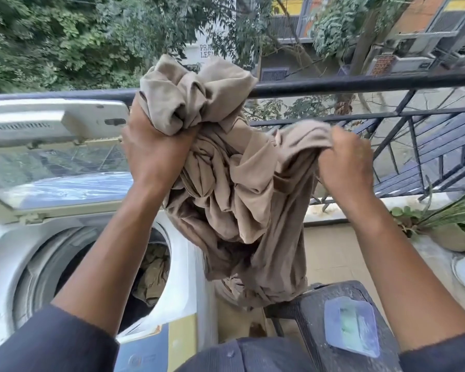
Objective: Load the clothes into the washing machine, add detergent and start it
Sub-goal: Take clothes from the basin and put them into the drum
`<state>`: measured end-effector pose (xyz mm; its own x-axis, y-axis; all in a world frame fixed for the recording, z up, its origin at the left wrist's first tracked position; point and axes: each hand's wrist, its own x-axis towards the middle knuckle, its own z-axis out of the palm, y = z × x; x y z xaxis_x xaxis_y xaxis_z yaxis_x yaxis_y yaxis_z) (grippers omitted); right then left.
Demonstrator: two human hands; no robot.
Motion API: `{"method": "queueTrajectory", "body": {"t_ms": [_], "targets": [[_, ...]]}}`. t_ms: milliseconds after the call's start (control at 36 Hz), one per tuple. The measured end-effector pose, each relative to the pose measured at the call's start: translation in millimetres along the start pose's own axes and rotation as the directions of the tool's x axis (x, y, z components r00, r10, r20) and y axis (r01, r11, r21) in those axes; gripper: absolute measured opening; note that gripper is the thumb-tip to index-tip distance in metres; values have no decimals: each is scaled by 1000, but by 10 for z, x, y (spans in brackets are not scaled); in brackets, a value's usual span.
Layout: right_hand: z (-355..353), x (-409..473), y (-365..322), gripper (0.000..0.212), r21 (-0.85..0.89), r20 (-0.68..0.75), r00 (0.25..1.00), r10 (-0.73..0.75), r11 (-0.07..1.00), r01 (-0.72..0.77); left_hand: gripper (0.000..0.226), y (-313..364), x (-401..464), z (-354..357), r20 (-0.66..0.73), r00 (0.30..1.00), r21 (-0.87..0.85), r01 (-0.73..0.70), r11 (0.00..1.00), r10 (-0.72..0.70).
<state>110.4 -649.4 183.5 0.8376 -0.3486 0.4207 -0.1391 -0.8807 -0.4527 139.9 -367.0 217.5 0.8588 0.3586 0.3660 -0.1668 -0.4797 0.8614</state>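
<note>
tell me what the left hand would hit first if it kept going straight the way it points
Probably the black balcony railing. The left hand, gripping the bunched beige garment, points up and away, above the open washing machine lid. Depth is unclear, so it might pass over the rail.

Soft, even daylight without hard shadows; wide-angle bowing toward the edges; right hand (345, 159) slightly motion-blurred.

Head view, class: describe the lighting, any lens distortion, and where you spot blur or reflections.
Head view: soft, even daylight, no hard shadows; the wide-angle lens bows the balcony railing; the right hand and the beige garment near it are slightly motion-blurred; the raised washing machine lid reflects sky and railing.
</note>
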Motion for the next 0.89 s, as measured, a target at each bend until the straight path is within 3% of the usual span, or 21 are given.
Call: {"method": "queueTrajectory", "body": {"t_ms": [56, 111, 167, 222, 250, 333, 417, 500, 667, 722, 778, 889], "targets": [[-72, -38, -63, 30, 106, -122, 990, -64, 991, 77, 66, -20, 3, 15, 10, 1000, 10, 1, 1000, -1], [1, -114, -43, 36, 112, -93, 987, -134, 983, 144, 66, -19, 4, 25, 19, 1000, 15, 0, 1000, 0], [124, -179, 71, 38, 56, 215, 966, -147, 989, 138, 66, -20, 6, 31, 37, 999, 21, -6, 1000, 5], [164, -199, 186, 28, -53, 555, 831, -42, 995, 85, 66, -45, -2, 28, 54, 999, 43, -7, 999, 5], [137, -201, 204, 21, -76, 617, 787, 0, 995, 60, 67, -62, -9, 24, 60, 998, 56, -9, 998, 6], [24, -152, 207, 14, -31, 545, 836, 67, 998, -59, 66, -127, -26, 30, 64, 998, 73, -5, 997, 0], [-145, -58, 145, 31, 143, 450, 885, 116, 969, -199, 63, -167, -55, 50, 70, 997, 105, 26, 994, -33], [-316, 26, 71, 44, 291, 406, 909, 88, 931, -220, 66, -203, -77, 73, 95, 995, 85, 29, 996, -37], [-536, -54, -232, 37, 764, 359, 928, -97, 602, -232, 68, -314, -149, 162, 107, 988, 43, 112, 993, -116], [-512, -140, -363, 46, 813, 392, 906, -158, 521, -261, 74, -339, -168, 208, 94, 981, -24, 172, 985, -169], [-429, -214, -476, 42, 837, 433, 879, -200, 452, -310, 81, -347, -186, 255, 103, 974, -99, 214, 972, -204], [-252, -291, -693, 32, 838, 494, 842, -216, 377, -395, 87, -370, -255, 308, 268, 954, -254, 203, 946, -133]]}}
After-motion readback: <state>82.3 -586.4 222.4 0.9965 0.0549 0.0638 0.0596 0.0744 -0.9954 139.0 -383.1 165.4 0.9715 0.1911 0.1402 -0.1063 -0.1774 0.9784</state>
